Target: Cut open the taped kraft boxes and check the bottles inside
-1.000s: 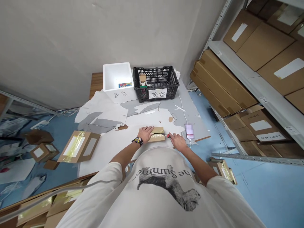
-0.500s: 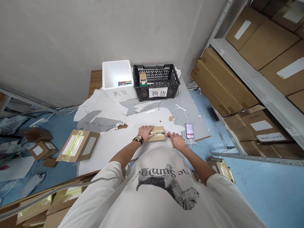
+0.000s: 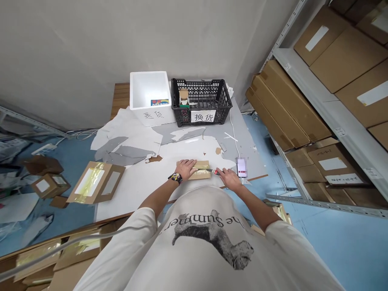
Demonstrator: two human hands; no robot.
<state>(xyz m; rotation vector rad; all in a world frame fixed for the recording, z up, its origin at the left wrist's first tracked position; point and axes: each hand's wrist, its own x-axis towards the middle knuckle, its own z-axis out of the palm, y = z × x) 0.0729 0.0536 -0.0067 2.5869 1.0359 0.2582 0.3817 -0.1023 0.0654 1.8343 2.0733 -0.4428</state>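
Observation:
A small cardboard box (image 3: 202, 174) with yellowish clear tape lies on the white-covered table in front of my body. My left hand (image 3: 186, 169) grips its left end, fingers laid over the top. A dark slit runs along the middle of the box's top. From the right, my right hand (image 3: 229, 178) is closed around a red and black utility knife (image 3: 215, 172). Its blade points left at the slit, over the right end of the box. Whether the tip is inside the slit I cannot tell.
Behind stand a white foam box (image 3: 151, 115) and a black plastic crate (image 3: 222, 113). A phone (image 3: 241, 167) on a cable lies at the right edge. A larger taped carton (image 3: 96, 182) sits left. Shelves with cartons (image 3: 348, 60) rise at the right.
My right hand has drawn the knife slightly to the right, and more of the blade shows. My left hand stays on the box. The camera view has shifted a little.

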